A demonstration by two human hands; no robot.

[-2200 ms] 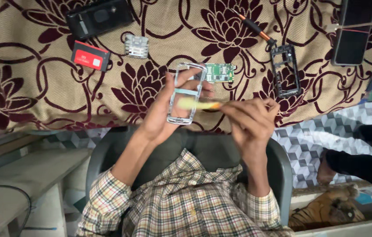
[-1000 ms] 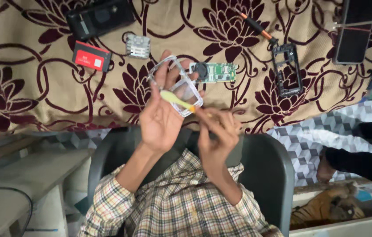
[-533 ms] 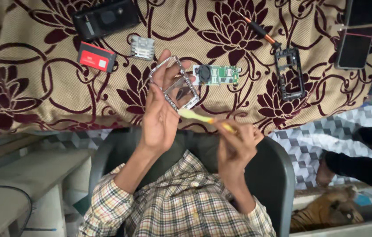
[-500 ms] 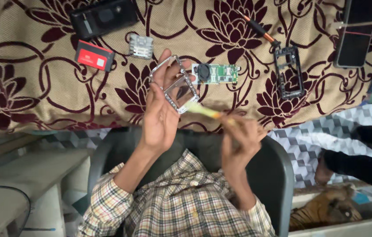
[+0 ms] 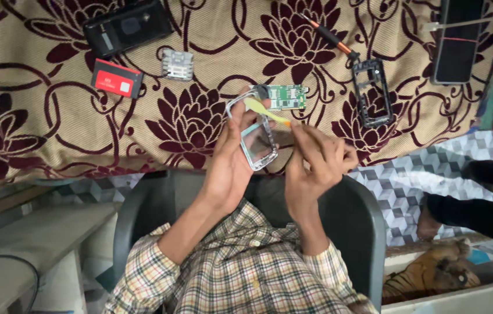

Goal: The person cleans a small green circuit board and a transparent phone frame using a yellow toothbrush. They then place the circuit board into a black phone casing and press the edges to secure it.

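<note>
Left hand gripped a phone frame while the right pinched a yellow brush against it.

The left hand had its fingers curled around a silver phone frame, held upright above the floral cloth. The right hand pinched a yellow brush between thumb and fingertips, its head lying on the frame's upper edge. Just beyond lay a green circuit board; farther off, a black phone housing, a screwdriver, a keypad and a red battery.
</note>
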